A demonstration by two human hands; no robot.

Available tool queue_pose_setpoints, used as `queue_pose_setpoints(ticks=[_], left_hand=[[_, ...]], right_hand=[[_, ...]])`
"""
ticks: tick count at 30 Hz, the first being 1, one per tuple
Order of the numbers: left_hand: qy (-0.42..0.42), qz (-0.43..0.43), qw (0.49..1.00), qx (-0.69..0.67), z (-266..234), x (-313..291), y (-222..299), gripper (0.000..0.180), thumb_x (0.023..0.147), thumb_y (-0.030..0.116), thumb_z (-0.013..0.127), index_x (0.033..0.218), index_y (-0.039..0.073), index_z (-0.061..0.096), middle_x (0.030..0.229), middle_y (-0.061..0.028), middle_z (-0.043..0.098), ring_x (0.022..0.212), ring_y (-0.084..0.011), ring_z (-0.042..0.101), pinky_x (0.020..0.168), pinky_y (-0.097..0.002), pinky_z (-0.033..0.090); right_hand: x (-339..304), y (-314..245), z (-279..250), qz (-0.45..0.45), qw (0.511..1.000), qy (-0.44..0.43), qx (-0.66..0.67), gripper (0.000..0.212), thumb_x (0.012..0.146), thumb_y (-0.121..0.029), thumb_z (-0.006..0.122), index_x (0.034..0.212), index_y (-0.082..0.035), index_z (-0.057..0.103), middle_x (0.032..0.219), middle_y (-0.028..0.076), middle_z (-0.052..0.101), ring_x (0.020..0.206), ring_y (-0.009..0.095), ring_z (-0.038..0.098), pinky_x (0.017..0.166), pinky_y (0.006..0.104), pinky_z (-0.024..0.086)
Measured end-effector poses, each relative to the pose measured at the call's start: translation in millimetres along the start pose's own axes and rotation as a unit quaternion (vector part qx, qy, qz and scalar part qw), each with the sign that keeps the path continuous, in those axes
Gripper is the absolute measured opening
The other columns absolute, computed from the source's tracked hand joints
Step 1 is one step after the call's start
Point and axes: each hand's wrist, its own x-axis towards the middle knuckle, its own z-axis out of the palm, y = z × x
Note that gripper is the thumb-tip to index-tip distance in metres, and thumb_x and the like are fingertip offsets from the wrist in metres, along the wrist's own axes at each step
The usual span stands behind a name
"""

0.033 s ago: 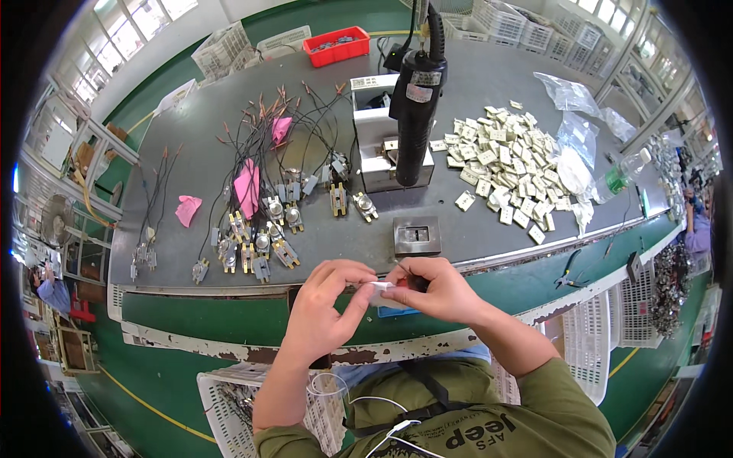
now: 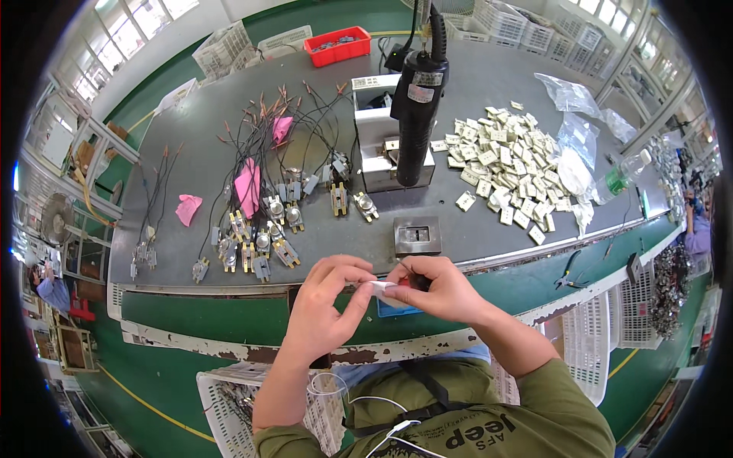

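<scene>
I see a grey bench top [image 2: 473,229] with a green front edge, its paint chipped to white and brown near me. At the far side sits a red tray [image 2: 337,46]. Left of centre lie pink tags [image 2: 247,187] among black wires [image 2: 252,137]. A black driver [image 2: 416,99] hangs over a white box [image 2: 378,130]. On the right I see cream pieces [image 2: 508,164], clear bags [image 2: 569,95] and a green-labelled bottle [image 2: 618,177]. My hands pinch a white piece [image 2: 384,289]; my shirt [image 2: 489,420] is olive
</scene>
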Motion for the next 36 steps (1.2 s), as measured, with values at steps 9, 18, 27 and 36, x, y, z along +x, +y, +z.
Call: queue_pose_setpoints(ticks=[9, 18, 27, 36], left_hand=[[0.017, -0.037, 0.995, -0.093, 0, 0, -3, 0.007, 0.087, 0.007, 0.057, 0.089, 0.001, 0.058, 0.098, -0.0129, 0.057, 0.09, -0.0244, 0.056, 0.079, -0.0332, 0.045], [0.029, 0.038, 0.999, 0.023, -7, 8, 7, 0.005, 0.081, 0.002, 0.057, 0.087, 0.001, 0.057, 0.085, -0.0103, 0.057, 0.078, -0.022, 0.055, 0.073, -0.0306, 0.044], [-0.006, -0.078, 0.994, -0.075, -8, 8, -1, 0.008, 0.074, 0.001, 0.057, 0.082, 0.0, 0.057, 0.08, -0.0115, 0.057, 0.079, -0.0292, 0.055, 0.074, -0.0354, 0.042], [-0.023, -0.034, 0.998, -0.044, -19, 8, -15, 0.006, 0.077, 0.003, 0.056, 0.083, 0.0, 0.055, 0.079, -0.0048, 0.054, 0.078, -0.0135, 0.052, 0.071, -0.0262, 0.04]], right_hand=[[0, -9, -4, -0.043, 0.999, 0.002, 0.016, 0.01, 0.085, -0.009, 0.064, 0.079, -0.001, 0.061, 0.079, 0.003, 0.06, 0.06, 0.004, 0.045, 0.054, 0.0212, 0.036], [0, -15, -3, -0.114, 0.992, 0.047, 0.0, 0.007, 0.088, -0.007, 0.06, 0.086, 0.0, 0.059, 0.083, 0.006, 0.061, 0.063, 0.004, 0.049, 0.057, 0.02, 0.04], [-1, -22, 1, -0.078, 0.994, 0.054, 0.052, 0.012, 0.091, -0.012, 0.06, 0.09, 0.0, 0.058, 0.073, 0.001, 0.058, 0.059, 0.004, 0.05, 0.054, 0.0198, 0.041], [0, -16, -1, -0.118, 0.989, 0.088, 0.028, 0.012, 0.091, -0.013, 0.059, 0.088, -0.001, 0.057, 0.081, 0.003, 0.06, 0.06, 0.004, 0.048, 0.054, 0.0191, 0.038]])
